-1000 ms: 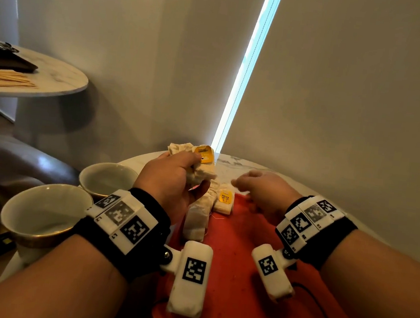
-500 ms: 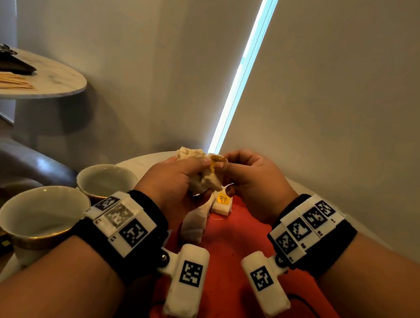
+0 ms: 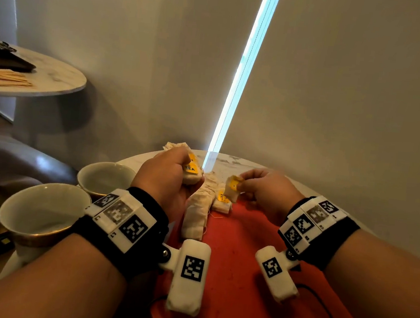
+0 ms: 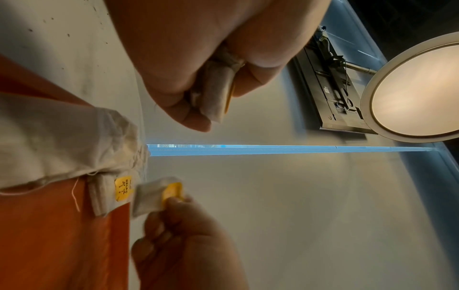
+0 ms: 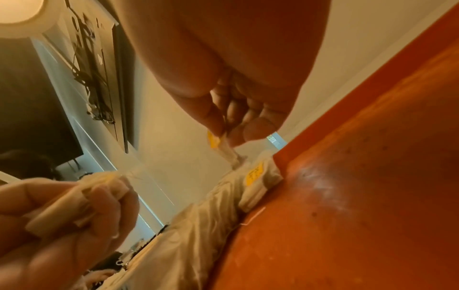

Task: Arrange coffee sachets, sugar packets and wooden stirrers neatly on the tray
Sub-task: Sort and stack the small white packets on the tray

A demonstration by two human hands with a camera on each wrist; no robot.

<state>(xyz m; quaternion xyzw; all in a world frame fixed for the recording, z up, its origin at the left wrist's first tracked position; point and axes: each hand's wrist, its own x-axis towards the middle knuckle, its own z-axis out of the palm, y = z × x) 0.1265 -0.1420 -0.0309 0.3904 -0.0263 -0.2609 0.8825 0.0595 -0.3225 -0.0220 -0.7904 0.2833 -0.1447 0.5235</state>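
Risk: we are holding several sachets (image 3: 191, 175) bunched in the left hand (image 3: 167, 180); one could be slipping out and landing askew.
Right hand (image 3: 265, 190): pinching one yellow-tagged sachet (image 3: 232, 191), possibly by its tag, just above the row (image 3: 198, 209).
Row: lying along the orange tray (image 3: 245, 253) edge on the tabletop (image 3: 229, 161), between both hands.

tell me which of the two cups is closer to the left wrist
The larger-looking front cup, whose rim sits right beside the left wrist band. The other cup stands farther back, nearer the wall.
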